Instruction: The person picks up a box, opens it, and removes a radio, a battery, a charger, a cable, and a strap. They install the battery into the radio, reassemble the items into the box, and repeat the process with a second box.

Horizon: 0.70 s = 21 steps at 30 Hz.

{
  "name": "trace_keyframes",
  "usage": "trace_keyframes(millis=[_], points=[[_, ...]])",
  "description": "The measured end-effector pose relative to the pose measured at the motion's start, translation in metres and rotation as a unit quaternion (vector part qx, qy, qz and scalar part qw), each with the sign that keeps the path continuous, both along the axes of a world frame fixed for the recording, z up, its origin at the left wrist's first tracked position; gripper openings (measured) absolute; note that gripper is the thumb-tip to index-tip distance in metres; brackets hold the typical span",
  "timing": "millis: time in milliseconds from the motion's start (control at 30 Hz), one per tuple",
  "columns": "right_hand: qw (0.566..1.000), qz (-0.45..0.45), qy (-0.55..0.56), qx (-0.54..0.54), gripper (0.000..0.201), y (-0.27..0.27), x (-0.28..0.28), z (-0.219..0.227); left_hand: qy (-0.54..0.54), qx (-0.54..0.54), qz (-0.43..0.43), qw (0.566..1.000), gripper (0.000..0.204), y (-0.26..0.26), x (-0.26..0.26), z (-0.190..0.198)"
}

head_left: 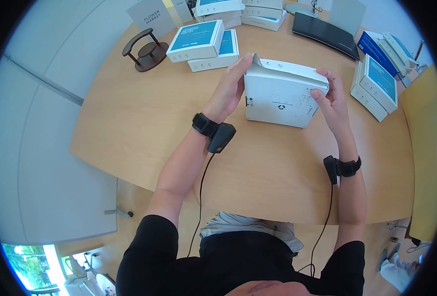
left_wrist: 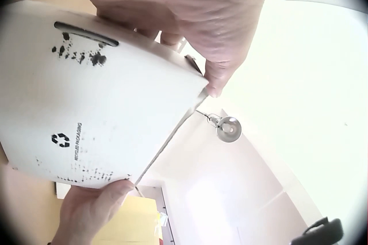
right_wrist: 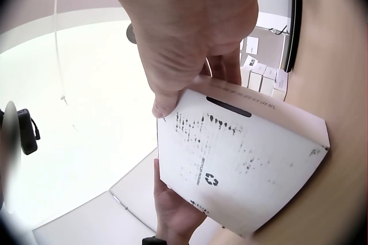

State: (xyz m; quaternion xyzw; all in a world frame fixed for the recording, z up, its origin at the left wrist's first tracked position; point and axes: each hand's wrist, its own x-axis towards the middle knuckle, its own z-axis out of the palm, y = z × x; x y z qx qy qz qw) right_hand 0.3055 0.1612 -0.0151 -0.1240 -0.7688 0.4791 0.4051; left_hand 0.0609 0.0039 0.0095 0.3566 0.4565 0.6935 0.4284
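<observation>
A white cardboard box with a recycling mark and dark smudges stands on edge on the table, tilted a little. Along its top, a flap is slightly raised, leaving a narrow gap. My left hand holds the box's left side, its thumb at the upper corner in the left wrist view and its other fingers partly hidden behind. On the opposite side, my right hand grips the upper right corner, thumb on the smudged face and fingers round the far side. A dark slot shows near the box edge.
Blue-and-white boxes are stacked at the back, with more boxes at the right. A dark wooden stand is at the back left, and a closed black laptop lies at the back right. Cables hang from both wrist cameras.
</observation>
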Motion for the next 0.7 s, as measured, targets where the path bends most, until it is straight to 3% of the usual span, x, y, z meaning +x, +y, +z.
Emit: trace_keyframes(millis=[233,433,533,700], points=[[1.0,0.01,-0.012,-0.021,0.052,-0.002,0.0,0.003,-0.002,-0.06,0.028,0.998,0.059,0.001,0.006,0.011],[1.0,0.012,-0.006,-0.014,0.052,-0.002,-0.001,0.001,-0.077,-0.019,0.004,0.997,0.059,0.001,-0.004,0.003],[1.0,0.018,0.001,-0.016,0.051,-0.002,-0.001,0.0,-0.04,-0.05,0.051,0.997,0.061,-0.001,0.005,0.01],[1.0,0.019,0.005,-0.006,0.048,0.0,-0.001,-0.003,-0.024,-0.057,0.025,0.998,0.059,0.0,-0.003,0.005]])
